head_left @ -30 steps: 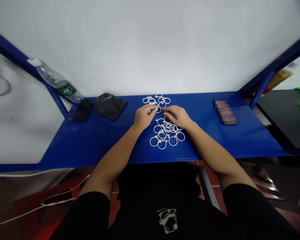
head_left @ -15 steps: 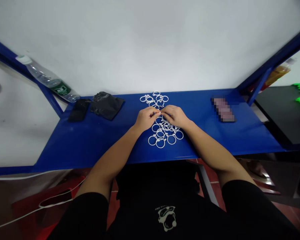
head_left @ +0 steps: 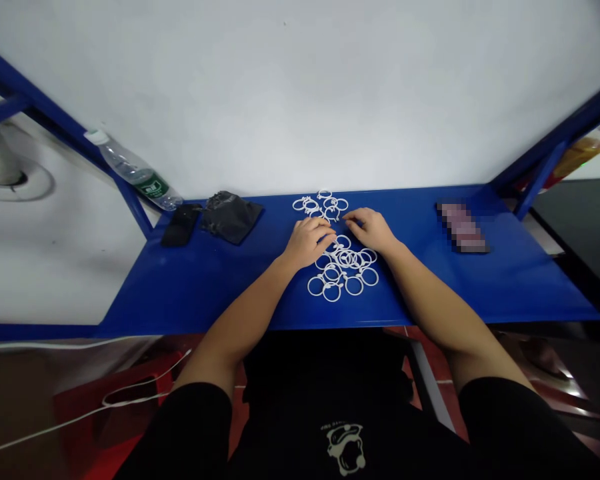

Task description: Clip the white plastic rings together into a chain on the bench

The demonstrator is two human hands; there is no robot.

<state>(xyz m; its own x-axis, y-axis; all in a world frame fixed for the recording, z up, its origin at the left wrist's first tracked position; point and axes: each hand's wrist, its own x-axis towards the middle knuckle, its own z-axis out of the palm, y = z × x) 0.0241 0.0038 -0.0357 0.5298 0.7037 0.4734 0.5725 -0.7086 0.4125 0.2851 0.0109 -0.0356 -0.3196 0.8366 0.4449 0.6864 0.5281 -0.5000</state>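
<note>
Two groups of white plastic rings lie on the blue table: a near pile and a smaller far cluster. My left hand rests at the left edge of the near pile, its fingers curled together over a ring at the pile's top. My right hand lies just right of it. Its fingers are pinched and point left toward the far cluster, with a white ring at the fingertips. The hands are a little apart.
A black pouch and a dark phone lie at the back left. A plastic water bottle leans on the blue frame there. A blurred flat object lies at the right. A white wall backs the table.
The hands, which met fingertip to fingertip over one ring between the two groups, have parted. The left dropped to the near pile and the right went toward the far cluster. The camera view shifted slightly.
</note>
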